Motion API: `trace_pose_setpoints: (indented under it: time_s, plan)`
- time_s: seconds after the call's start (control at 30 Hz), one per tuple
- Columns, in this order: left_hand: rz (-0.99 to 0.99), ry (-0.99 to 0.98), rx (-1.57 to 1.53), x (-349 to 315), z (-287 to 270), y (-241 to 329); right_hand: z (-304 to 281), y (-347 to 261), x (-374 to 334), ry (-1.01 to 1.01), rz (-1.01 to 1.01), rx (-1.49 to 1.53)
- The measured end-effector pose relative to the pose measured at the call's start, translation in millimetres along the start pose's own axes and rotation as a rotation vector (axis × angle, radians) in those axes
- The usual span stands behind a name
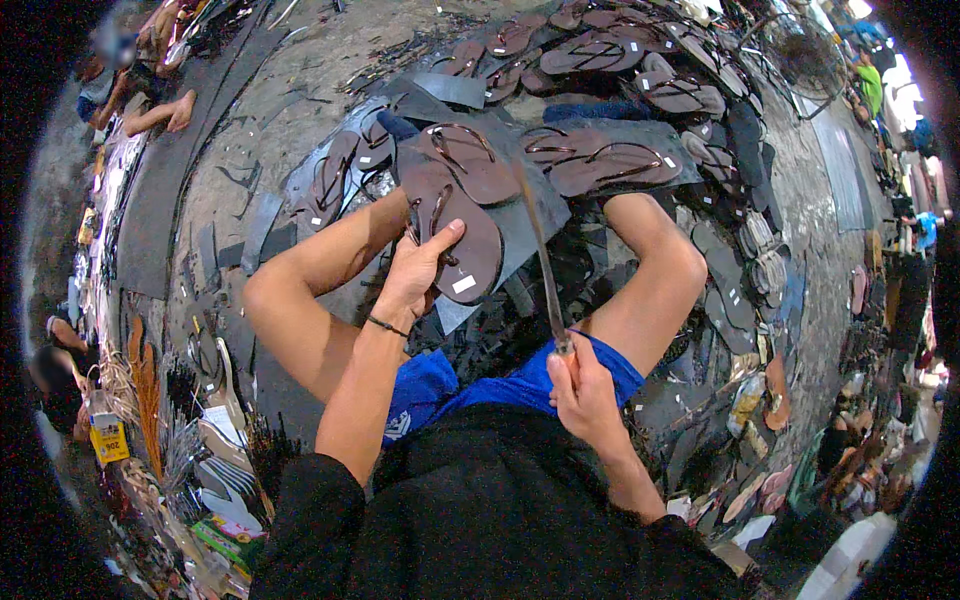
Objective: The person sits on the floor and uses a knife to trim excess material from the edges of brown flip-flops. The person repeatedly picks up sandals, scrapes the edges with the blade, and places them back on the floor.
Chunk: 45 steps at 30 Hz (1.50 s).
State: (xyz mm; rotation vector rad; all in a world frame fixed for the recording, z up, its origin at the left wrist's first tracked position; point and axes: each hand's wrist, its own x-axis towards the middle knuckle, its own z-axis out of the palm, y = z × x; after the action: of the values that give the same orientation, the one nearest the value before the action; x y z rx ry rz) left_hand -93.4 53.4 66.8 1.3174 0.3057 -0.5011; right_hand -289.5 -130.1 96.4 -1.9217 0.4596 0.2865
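While the floor stretches ahead, heaped with sandals, a dark sheet spreads between the bent legs. Over it is a brown sandal in the grip of the left hand, thumb pressed on its footbed; just beyond lies a second sandal. The right hand wraps its grip round the orange handle of a long metal tool. A white label marks the brown sandal's near end.

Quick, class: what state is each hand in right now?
Left hand: closed, holding a brown flip-flop.
Right hand: closed around a long, orange-handled tool.
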Motion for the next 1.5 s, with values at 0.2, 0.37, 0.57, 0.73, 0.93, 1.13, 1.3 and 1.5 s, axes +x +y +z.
trace_pose_setpoints:
  time_s: [0.2,0.37,0.57,0.73,0.93,1.13,1.3,1.5]
  plan:
    - [0.046,-0.033,-0.069,4.6,3.0,13.9,0.8,-17.2,-7.8,0.148,-0.134,-0.195]
    - [0.099,-0.064,-0.020,11.1,14.3,26.5,-4.6,-21.6,-2.8,0.152,-0.131,-0.241]
    - [-0.053,-0.119,-0.065,36.3,1.2,13.9,1.8,-5.8,3.1,0.146,-0.140,-0.308]
    - [-0.111,-0.061,0.007,34.3,-4.7,-6.3,7.2,-12.0,41.9,0.060,-0.027,-0.383]
    - [-0.104,-0.088,-0.064,35.9,-5.4,-8.7,13.7,-19.0,84.9,-0.016,-0.053,-0.325]
    - [-0.098,-0.117,-0.132,39.6,-14.6,-20.7,23.6,-11.7,123.4,-0.084,-0.115,-0.270]
    - [-0.147,-0.114,-0.190,37.5,-12.7,-21.5,38.2,-7.3,141.4,-0.090,-0.025,-0.288]
    - [-0.162,-0.136,-0.125,38.6,-14.8,-27.3,50.0,11.5,153.0,-0.065,-0.027,-0.289]
